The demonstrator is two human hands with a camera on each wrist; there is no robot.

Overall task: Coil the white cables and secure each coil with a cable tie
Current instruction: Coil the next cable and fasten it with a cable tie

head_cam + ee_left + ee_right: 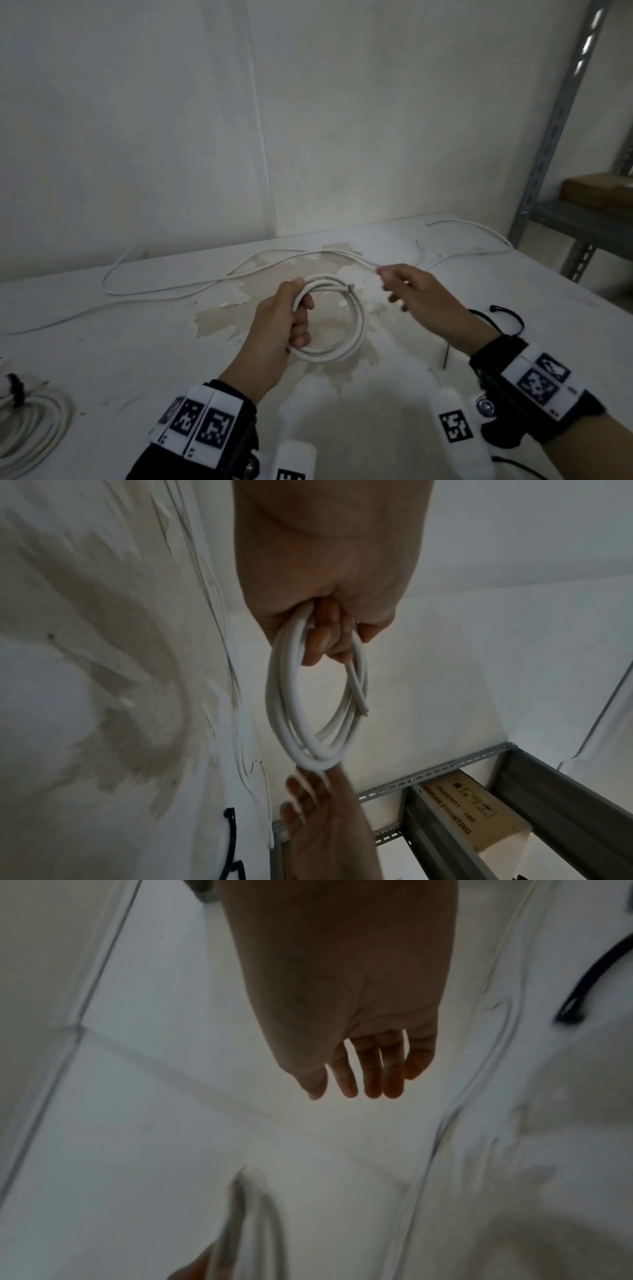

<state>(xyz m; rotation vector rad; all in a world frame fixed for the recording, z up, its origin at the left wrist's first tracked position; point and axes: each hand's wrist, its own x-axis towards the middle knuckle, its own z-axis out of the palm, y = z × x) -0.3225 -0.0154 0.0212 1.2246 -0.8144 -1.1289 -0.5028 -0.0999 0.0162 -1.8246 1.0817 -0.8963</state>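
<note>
My left hand (294,315) grips a small coil of white cable (354,325) by its left side and holds it above the table; the cut end (350,287) sticks out at the top. In the left wrist view the coil (284,696) hangs from the curled fingers (325,639). My right hand (397,284) hovers just right of the coil with fingers spread and nothing in them; the right wrist view shows its straight fingers (373,1069). Black cable ties (507,317) lie on the table behind the right wrist.
More loose white cable (171,291) snakes across the white, stained table (137,342) near the wall. A tied white coil (30,418) lies at the front left. A grey metal shelf (561,137) with a cardboard box (599,193) stands at the right.
</note>
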